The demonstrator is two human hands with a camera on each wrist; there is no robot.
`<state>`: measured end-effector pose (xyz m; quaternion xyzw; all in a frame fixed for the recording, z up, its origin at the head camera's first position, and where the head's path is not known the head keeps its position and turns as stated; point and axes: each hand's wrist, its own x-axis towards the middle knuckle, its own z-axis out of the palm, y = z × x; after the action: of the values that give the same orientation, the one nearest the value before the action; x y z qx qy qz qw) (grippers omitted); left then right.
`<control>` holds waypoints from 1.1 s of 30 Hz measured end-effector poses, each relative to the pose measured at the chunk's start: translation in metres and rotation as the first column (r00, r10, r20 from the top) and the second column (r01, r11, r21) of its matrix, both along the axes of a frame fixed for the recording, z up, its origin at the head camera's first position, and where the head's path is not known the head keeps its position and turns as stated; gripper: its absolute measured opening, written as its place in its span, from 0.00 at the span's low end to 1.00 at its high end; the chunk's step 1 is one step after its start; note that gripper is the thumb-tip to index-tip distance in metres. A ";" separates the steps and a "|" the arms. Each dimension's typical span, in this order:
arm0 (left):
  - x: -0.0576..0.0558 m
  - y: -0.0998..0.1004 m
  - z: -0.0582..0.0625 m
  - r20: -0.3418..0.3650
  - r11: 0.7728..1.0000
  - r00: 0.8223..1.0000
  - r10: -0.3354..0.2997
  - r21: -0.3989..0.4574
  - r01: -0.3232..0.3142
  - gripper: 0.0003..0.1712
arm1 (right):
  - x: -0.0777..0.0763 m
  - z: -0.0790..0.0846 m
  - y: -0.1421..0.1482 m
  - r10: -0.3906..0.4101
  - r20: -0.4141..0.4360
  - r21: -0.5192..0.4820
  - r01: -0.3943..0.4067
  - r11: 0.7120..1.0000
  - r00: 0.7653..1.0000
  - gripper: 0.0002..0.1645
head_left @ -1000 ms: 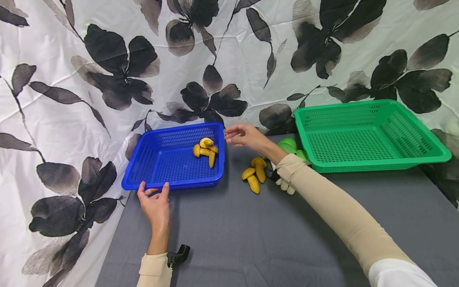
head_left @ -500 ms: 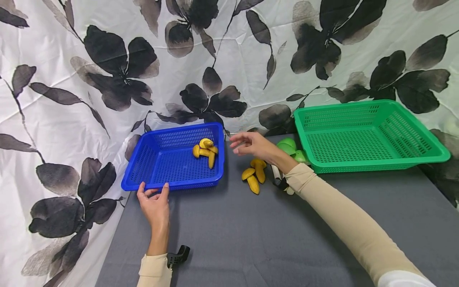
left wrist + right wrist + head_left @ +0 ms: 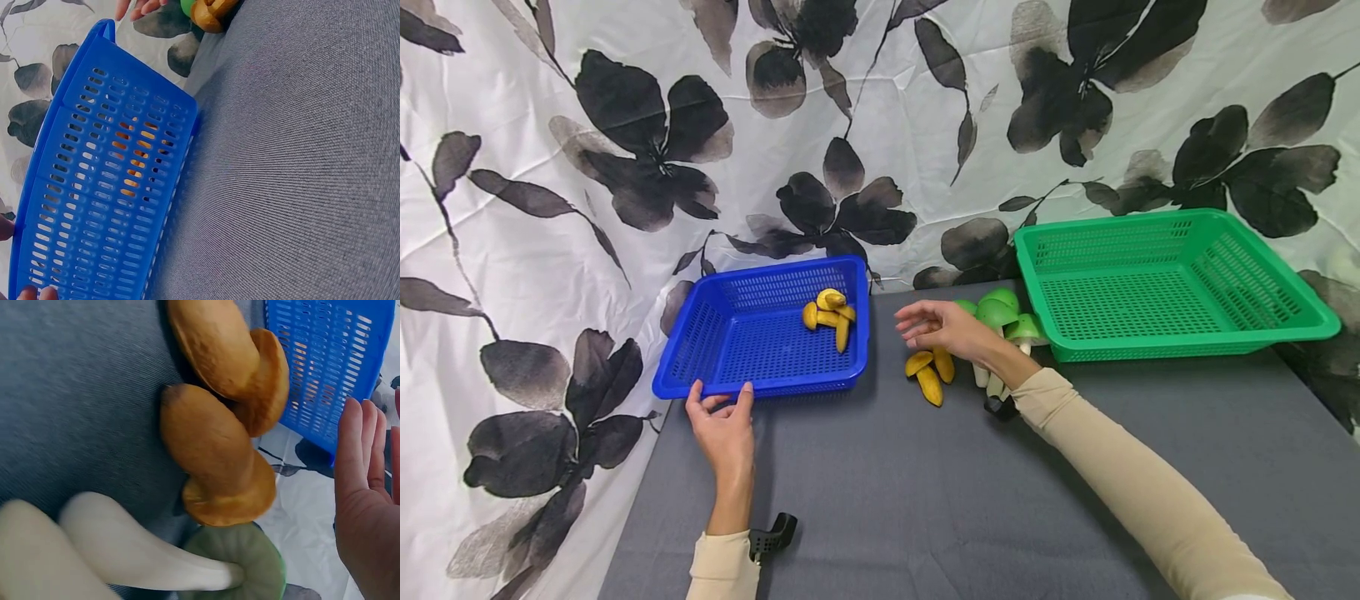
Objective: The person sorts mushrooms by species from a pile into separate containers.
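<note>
My left hand (image 3: 725,433) holds the near rim of a blue plastic basket (image 3: 775,387); in the left wrist view a fingertip (image 3: 5,228) lies at the rim and others touch the outer wall. Inside the basket several yellow-brown toy mushrooms (image 3: 842,332) are heaped at the right end. My right hand (image 3: 951,329), with nothing in it and fingers extended loosely, hovers above two more yellow-brown mushrooms (image 3: 929,387) on the table, partly covering one. Beside them, several green-capped mushrooms (image 3: 997,312) with white stems lie partly behind my right hand and wrist.
A larger green plastic basket (image 3: 1165,292) stands at the back right, close to the green-capped mushrooms. Grey cloth covers the table (image 3: 880,492). Behind it hangs a white curtain (image 3: 820,125) with dark flowers.
My right hand has moved right and down, from the blue basket's right end to over the mushrooms on the table. The left hand and both baskets have stayed put.
</note>
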<state>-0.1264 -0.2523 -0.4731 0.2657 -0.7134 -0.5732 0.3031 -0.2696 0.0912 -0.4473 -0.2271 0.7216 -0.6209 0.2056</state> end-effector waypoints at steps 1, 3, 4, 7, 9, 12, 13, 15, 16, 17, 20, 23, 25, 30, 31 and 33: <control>0.000 0.000 0.000 -0.002 1.000 1.000 -0.001 0.002 0.001 0.46 | 0.001 -0.002 0.001 -0.001 0.007 0.000 0.001 1.000 1.000 0.28; 0.000 0.000 0.000 -0.006 1.000 1.000 -0.001 0.005 0.001 0.46 | 0.004 -0.004 0.002 0.000 0.021 -0.007 0.000 1.000 1.000 0.28; 0.000 0.000 0.000 -0.009 1.000 1.000 -0.001 0.007 0.001 0.46 | 0.006 -0.005 0.002 0.000 0.025 -0.009 0.000 1.000 1.000 0.28; 0.000 0.000 -0.001 -0.010 1.000 1.000 0.000 0.004 0.000 0.46 | 0.011 -0.008 0.004 0.006 0.019 -0.005 -0.006 1.000 1.000 0.28; 0.000 0.000 -0.001 -0.008 1.000 1.000 0.002 0.001 -0.002 0.46 | 0.013 -0.010 0.006 0.008 0.013 0.001 -0.008 1.000 1.000 0.28; 0.000 0.000 -0.002 -0.007 1.000 1.000 0.002 -0.005 -0.002 0.46 | 0.016 -0.014 0.009 0.013 0.010 0.003 -0.013 1.000 1.000 0.29; -0.001 0.000 -0.002 -0.009 1.000 1.000 0.002 -0.006 -0.002 0.46 | 0.016 -0.016 0.010 0.016 0.013 0.002 -0.016 1.000 1.000 0.30; -0.001 0.000 -0.002 -0.016 1.000 1.000 0.002 -0.003 -0.002 0.46 | 0.018 -0.019 0.012 0.018 0.017 0.004 -0.018 1.000 1.000 0.31; -0.001 0.000 -0.001 -0.019 1.000 1.000 0.002 -0.001 -0.002 0.46 | 0.019 -0.019 0.013 0.014 0.014 0.010 -0.014 1.000 1.000 0.31; -0.001 0.000 -0.001 -0.019 1.000 1.000 0.003 -0.002 -0.003 0.46 | 0.021 -0.020 0.014 0.011 0.007 0.019 -0.011 1.000 1.000 0.31; -0.002 0.000 0.000 -0.021 1.000 1.000 0.003 -0.001 -0.003 0.47 | 0.024 -0.022 0.017 0.000 -0.027 0.051 0.001 0.999 1.000 0.30; -0.002 0.000 0.000 -0.019 1.000 1.000 0.004 0.001 -0.004 0.47 | 0.027 -0.025 0.018 0.006 -0.057 0.082 -0.002 0.997 0.998 0.29; -0.002 0.000 0.000 -0.020 1.000 1.000 0.004 0.007 -0.004 0.46 | 0.029 -0.026 0.018 0.019 -0.072 0.099 -0.012 0.995 0.997 0.28; -0.002 0.000 -0.001 -0.012 1.000 1.000 0.006 -0.002 -0.006 0.46 | 0.035 -0.024 0.018 0.051 -0.111 0.138 -0.035 0.990 0.992 0.26; -0.002 0.000 -0.002 -0.011 1.000 1.000 0.006 -0.004 -0.006 0.46 | 0.036 -0.023 0.017 0.051 -0.126 0.148 -0.032 0.988 0.991 0.25; -0.001 0.000 -0.002 -0.009 1.000 1.000 0.007 -0.007 -0.008 0.46 | 0.038 -0.022 0.016 0.047 -0.155 0.164 -0.022 0.986 0.987 0.25</control>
<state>-0.1278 -0.2522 -0.4749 0.2648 -0.7130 -0.5709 0.3092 -0.2319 0.1074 -0.4689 -0.2706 0.7795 -0.5368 0.1762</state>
